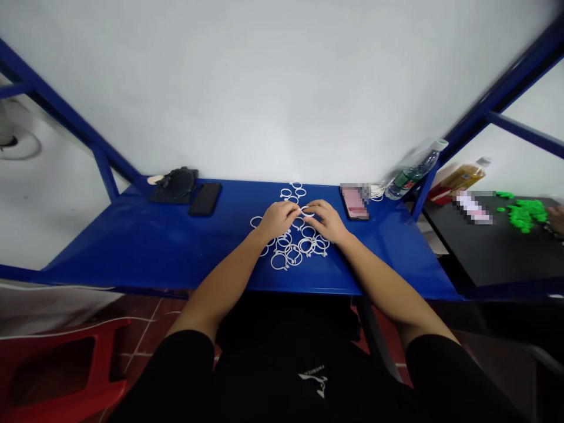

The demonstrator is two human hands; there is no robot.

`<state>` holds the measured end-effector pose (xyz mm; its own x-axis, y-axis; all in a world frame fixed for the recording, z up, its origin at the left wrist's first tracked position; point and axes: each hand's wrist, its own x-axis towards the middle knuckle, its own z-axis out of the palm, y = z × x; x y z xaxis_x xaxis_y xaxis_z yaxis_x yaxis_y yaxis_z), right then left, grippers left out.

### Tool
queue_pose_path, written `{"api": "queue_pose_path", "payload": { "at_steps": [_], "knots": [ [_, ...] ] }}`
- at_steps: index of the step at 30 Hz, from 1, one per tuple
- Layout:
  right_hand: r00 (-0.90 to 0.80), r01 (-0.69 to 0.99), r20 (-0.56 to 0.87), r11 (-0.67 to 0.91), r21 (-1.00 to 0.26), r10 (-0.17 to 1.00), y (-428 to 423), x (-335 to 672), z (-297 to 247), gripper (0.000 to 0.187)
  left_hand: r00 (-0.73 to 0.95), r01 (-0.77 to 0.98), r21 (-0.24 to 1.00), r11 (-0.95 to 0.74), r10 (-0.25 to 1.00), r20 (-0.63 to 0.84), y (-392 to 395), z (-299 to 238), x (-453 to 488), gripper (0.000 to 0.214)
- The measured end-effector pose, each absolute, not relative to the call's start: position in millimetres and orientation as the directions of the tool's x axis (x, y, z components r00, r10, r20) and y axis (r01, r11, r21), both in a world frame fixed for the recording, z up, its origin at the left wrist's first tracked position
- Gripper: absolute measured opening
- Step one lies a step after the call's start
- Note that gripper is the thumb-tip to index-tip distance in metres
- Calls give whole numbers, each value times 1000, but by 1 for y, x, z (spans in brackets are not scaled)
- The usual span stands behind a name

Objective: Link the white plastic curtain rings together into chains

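My left hand (276, 219) and my right hand (325, 220) meet over the middle of a blue table (145, 247). Both pinch one white plastic ring (307, 212) between their fingertips. Several more white rings (294, 251) lie in a loose pile just below my hands. A few others (295, 190) sit further back near the wall.
A black phone (205, 198) and a dark pouch (175, 185) lie at the back left. A phone with a pink screen (355, 201) and a tilted water bottle (412, 173) are at the back right. A black table with green pieces (526, 212) stands right. A red stool (57, 370) is lower left.
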<state>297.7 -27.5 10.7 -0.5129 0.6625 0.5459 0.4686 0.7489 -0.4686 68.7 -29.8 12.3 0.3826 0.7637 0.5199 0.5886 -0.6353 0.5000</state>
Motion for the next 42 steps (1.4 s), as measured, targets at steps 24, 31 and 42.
{"api": "queue_pose_path", "payload": {
  "at_steps": [24, 31, 42],
  "knots": [
    [-616, 527, 444, 759, -381, 651, -13, 296, 1, 32, 432, 596, 452, -664, 739, 517, -26, 8, 70, 18],
    [-473, 636, 425, 633, -441, 771, 5, 311, -12, 26, 510, 582, 425, -693, 718, 473, -24, 3, 68, 17],
    [-483, 647, 391, 620, -444, 784, 3, 322, -2, 29, 661, 605, 377, -701, 706, 253, -31, 8, 71, 20]
  ]
}}
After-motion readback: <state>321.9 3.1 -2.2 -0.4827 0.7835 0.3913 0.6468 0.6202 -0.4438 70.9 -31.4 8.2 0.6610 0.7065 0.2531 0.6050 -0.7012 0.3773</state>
